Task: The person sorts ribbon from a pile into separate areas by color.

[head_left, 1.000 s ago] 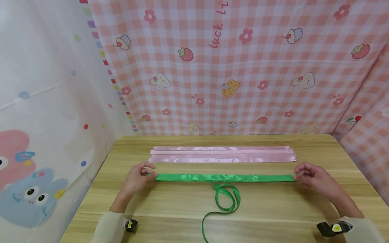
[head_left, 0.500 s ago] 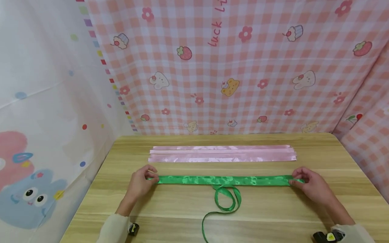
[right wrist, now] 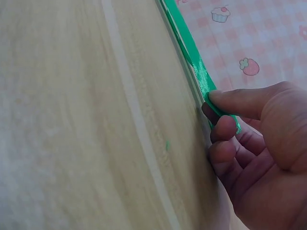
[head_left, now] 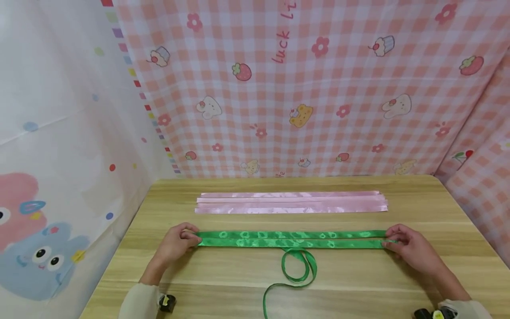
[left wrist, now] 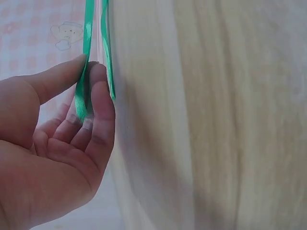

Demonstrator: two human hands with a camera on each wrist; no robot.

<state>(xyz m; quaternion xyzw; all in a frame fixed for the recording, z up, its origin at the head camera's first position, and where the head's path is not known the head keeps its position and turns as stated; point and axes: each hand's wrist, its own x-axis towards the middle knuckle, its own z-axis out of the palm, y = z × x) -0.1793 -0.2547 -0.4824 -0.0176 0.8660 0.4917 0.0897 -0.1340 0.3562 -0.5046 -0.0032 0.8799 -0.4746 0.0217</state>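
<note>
In the head view, two green satin ribbon strips run parallel across the table, a thin gap between them. My left hand pinches the left end of the nearer ribbon strip between thumb and index finger. At its other end, my right hand pinches that strip the same way; a frayed tip pokes past the fingers in the right wrist view. The farther ribbon strip lies just behind it. In the left wrist view, the pinched ribbon stands apart from the other green ribbon, which lies along the tabletop.
Several pink ribbon strips lie side by side behind the green ones. A curled length of narrow green ribbon trails toward the table's front. The wooden table ends at a pink checked curtain behind.
The green band has separated into two visible strips. Both hands have drawn the held strip slightly toward me, to the near side of the other. The pink strips stay put.
</note>
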